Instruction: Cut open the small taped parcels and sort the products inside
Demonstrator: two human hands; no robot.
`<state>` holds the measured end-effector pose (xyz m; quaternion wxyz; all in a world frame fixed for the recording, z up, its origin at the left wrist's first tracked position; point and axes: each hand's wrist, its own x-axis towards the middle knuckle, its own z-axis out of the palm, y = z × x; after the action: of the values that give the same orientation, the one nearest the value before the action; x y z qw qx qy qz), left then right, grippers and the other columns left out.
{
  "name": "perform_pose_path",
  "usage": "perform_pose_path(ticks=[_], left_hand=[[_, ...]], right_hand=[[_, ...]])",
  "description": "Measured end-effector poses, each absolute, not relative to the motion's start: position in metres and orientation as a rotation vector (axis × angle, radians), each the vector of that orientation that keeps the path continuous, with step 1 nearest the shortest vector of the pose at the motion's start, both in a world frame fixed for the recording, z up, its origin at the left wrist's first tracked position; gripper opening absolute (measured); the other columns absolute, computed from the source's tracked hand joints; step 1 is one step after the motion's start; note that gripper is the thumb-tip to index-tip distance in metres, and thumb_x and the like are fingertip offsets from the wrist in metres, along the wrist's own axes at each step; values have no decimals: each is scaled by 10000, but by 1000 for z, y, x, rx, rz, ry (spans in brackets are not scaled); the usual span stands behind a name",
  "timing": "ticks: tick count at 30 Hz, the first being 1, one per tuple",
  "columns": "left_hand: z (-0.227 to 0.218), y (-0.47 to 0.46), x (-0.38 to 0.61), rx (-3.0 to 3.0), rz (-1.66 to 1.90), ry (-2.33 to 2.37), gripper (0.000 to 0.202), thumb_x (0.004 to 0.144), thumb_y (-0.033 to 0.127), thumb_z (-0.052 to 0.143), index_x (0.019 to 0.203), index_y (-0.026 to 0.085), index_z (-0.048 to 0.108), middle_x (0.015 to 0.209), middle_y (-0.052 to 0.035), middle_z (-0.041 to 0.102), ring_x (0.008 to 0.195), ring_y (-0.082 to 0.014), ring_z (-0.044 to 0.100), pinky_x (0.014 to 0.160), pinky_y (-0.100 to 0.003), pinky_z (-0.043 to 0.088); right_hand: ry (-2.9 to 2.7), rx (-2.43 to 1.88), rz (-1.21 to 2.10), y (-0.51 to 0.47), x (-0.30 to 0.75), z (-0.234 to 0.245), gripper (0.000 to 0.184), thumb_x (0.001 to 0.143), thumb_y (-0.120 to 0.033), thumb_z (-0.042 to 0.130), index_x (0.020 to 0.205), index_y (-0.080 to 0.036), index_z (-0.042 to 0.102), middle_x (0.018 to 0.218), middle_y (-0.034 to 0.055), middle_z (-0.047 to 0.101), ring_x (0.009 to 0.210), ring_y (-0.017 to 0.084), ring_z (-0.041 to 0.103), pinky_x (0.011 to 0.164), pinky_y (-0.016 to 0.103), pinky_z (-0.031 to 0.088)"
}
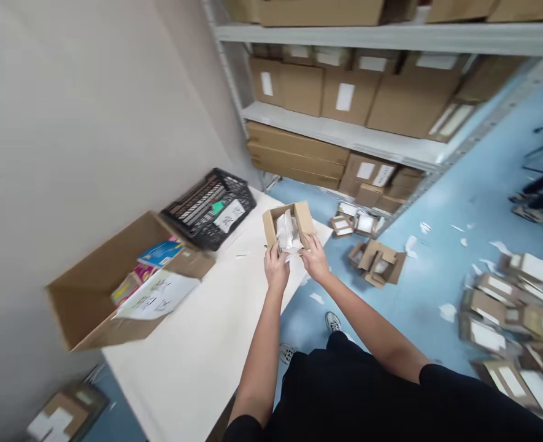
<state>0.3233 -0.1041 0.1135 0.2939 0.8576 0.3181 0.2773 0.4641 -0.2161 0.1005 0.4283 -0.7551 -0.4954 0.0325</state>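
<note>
A small open cardboard box with white paper or plastic wrapping inside sits at the far edge of the white table. My left hand grips the box's near left side, fingers curled. My right hand holds the near right side, fingers closed on the box edge and the white wrapping.
A large open carton with colourful packets and a printed sheet lies at the table's left. A black plastic basket stands behind it. Metal shelves hold cartons. Several flattened small boxes litter the blue floor.
</note>
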Motion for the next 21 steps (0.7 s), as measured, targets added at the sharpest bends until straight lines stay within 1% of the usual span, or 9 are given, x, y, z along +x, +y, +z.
perform_pose_path(ticks=[4, 8, 11, 12, 13, 15, 17, 19, 21], left_hand=[[111, -166, 440, 2410, 641, 575, 248, 900, 153, 668, 1052, 294, 803, 1572, -65, 554, 1464, -341, 441, 1243, -544, 370], [109, -233, 538, 2551, 505, 365, 291, 897, 116, 659, 1086, 293, 792, 1581, -56, 540, 1459, -308, 458, 1232, -532, 403], [109, -279, 593, 2623, 394, 201, 300, 888, 107, 671, 1108, 275, 787, 1607, -64, 509, 1470, -304, 449, 1220, -515, 425], [109, -292, 607, 2634, 360, 145, 325, 880, 106, 679, 1142, 270, 780, 1619, -71, 494, 1478, -310, 440, 1213, -514, 433], [109, -303, 618, 2639, 332, 98, 366, 875, 109, 688, 1197, 266, 765, 1632, -80, 477, 1486, -318, 430, 1207, -517, 439], [108, -318, 631, 2640, 301, 47, 486, 872, 121, 693, 1337, 262, 703, 1652, -98, 448, 1495, -329, 418, 1199, -526, 445], [108, -324, 635, 2640, 296, 61, 589, 875, 123, 683, 1443, 268, 628, 1660, -105, 436, 1489, -333, 426, 1194, -533, 449], [107, -321, 634, 2643, 305, 104, 631, 876, 117, 668, 1483, 272, 589, 1656, -106, 441, 1480, -336, 440, 1190, -533, 452], [107, -311, 627, 2646, 317, 162, 632, 876, 117, 666, 1489, 250, 584, 1644, -121, 450, 1474, -343, 449, 1196, -527, 450]], right_hand=[[-1014, -2060, -105, -304, 550, 91, 256, 986, -148, 553, 1029, -239, 788, 1652, 57, 460, 1613, 311, 225, 1280, 596, 307], [-830, -2254, -310, -388, 618, 83, 257, 986, -146, 552, 1050, -224, 788, 1620, 86, 500, 1594, 321, 264, 1249, 583, 352], [-705, -2424, -360, -442, 655, 78, 238, 956, -154, 586, 1052, -224, 791, 1605, 99, 510, 1587, 350, 264, 1218, 581, 379], [-671, -2474, -351, -458, 664, 76, 235, 930, -164, 617, 1077, -226, 789, 1608, 102, 502, 1585, 369, 257, 1205, 593, 386], [-639, -2514, -336, -473, 672, 74, 270, 897, -176, 650, 1128, -227, 780, 1616, 108, 488, 1583, 390, 250, 1192, 606, 392], [-577, -2557, -311, -496, 685, 71, 444, 845, -203, 687, 1286, -223, 726, 1632, 130, 454, 1575, 420, 243, 1175, 626, 397], [-507, -2555, -318, -513, 696, 68, 585, 839, -237, 673, 1423, -207, 638, 1625, 156, 442, 1564, 430, 254, 1176, 637, 388], [-451, -2533, -345, -521, 707, 68, 604, 864, -264, 629, 1463, -194, 592, 1598, 170, 458, 1545, 427, 281, 1183, 648, 375], [-439, -2502, -362, -519, 717, 70, 571, 882, -270, 595, 1447, -185, 592, 1575, 176, 471, 1527, 419, 304, 1187, 652, 371]])
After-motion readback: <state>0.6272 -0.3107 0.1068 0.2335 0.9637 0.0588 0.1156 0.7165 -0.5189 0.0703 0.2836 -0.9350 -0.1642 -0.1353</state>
